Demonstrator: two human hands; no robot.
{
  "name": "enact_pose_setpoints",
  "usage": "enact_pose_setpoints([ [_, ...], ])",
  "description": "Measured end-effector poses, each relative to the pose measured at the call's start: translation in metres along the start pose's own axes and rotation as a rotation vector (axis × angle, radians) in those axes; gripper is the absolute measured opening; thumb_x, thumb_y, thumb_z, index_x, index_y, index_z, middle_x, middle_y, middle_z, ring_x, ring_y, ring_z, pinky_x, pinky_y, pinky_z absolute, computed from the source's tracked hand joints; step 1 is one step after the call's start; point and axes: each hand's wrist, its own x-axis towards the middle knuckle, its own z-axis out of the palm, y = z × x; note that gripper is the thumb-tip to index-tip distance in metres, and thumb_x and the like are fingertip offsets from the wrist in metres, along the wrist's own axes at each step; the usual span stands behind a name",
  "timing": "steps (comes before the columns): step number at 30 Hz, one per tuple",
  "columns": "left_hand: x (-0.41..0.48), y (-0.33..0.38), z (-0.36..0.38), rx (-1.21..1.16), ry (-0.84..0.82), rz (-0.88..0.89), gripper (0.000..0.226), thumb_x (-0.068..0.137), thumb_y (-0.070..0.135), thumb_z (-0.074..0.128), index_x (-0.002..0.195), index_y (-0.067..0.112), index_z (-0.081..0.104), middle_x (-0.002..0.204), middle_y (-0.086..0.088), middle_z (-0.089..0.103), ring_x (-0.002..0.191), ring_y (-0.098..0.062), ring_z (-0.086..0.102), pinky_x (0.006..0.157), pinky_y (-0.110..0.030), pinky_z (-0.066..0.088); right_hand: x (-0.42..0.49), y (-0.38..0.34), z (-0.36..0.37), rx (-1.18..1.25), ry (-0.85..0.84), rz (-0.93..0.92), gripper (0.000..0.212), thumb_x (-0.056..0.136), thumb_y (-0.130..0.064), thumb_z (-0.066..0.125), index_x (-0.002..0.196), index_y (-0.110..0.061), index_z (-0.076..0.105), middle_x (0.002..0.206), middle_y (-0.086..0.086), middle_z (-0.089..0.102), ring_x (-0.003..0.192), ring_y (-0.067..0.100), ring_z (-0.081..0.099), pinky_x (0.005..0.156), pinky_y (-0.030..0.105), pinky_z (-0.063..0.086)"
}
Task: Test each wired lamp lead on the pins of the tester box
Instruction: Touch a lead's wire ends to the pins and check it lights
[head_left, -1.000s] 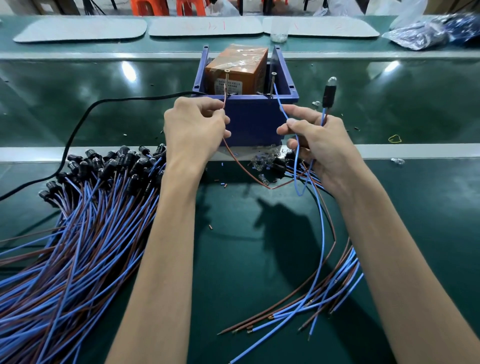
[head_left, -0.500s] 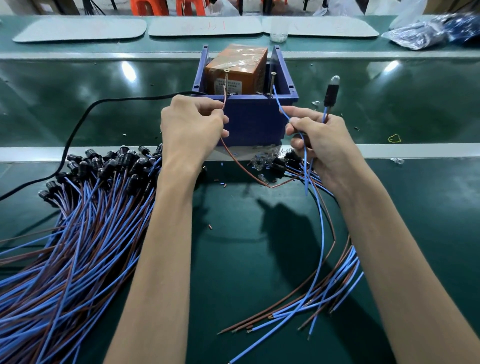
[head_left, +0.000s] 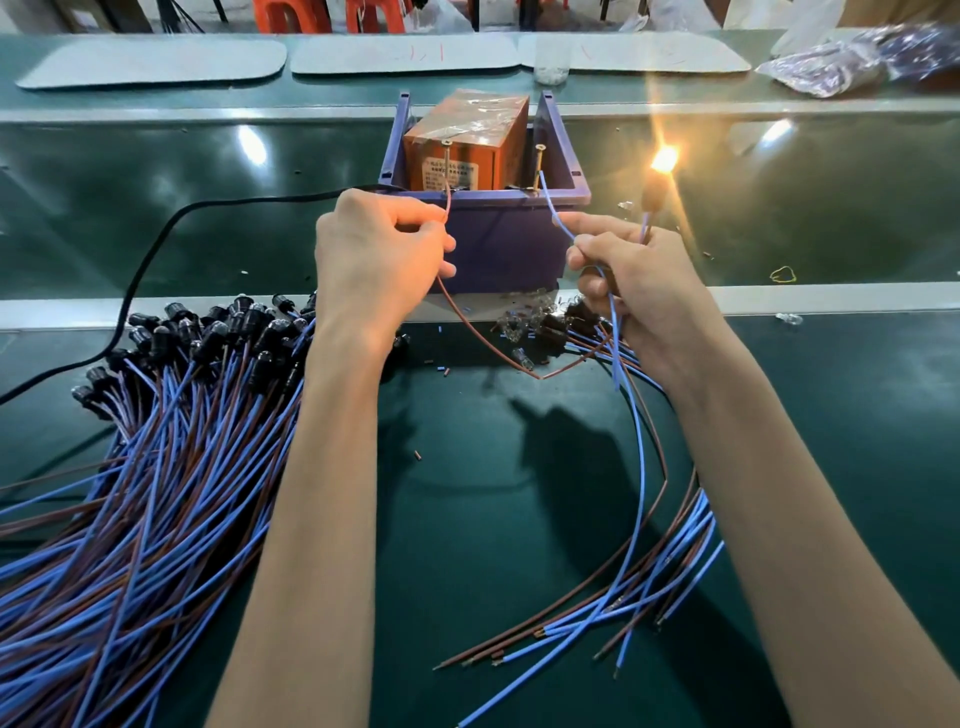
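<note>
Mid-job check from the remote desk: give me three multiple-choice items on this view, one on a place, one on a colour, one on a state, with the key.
1. The big bundle of leads lies:
A) right of the right hand
B) left of the left hand
C) between the two hands

2. The wire that the left hand pinches is:
A) blue
B) black
C) brown

3. The lamp that the right hand holds up is:
A) lit
B) dark
C) shattered

Key:
1 B, the bundle fans out on the belt beside the left forearm.
2 C, a brown wire rises from its fingertips toward the tester box.
3 A, it glows orange and throws flare.
</note>
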Motion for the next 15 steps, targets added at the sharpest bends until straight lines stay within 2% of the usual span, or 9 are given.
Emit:
enact_pose_setpoints([
  [3,-0.0002,0.0,0.0001,0.003,0.0,0.0,0.021,0.086,0.01,0.061,0.081,0.028,0.07,0.067,0.014,0.067,0.05,0.0,0.065,0.058,-0.011,0.053,-0.0001,-0.0003,-0.0007,0.0,-0.001,0.0,0.025,0.093,0.002,0.044,0.097,-0.01,0.066,0.059,-0.004,0.053,0.04,0.003,0.037,0.038,0.01,0.028],
  [15,-0.0009,0.0002,-0.0015,0.002,-0.009,-0.009,0.032,0.086,0.009,0.059,0.065,0.033,0.064,0.061,0.014,0.067,0.051,-0.003,0.067,0.056,-0.01,0.051,-0.0023,-0.0012,-0.0001,-0.009,-0.003,0.005,0.026,0.094,0.003,0.043,0.099,-0.009,0.066,0.059,-0.003,0.053,0.041,0.003,0.038,0.04,0.011,0.029],
])
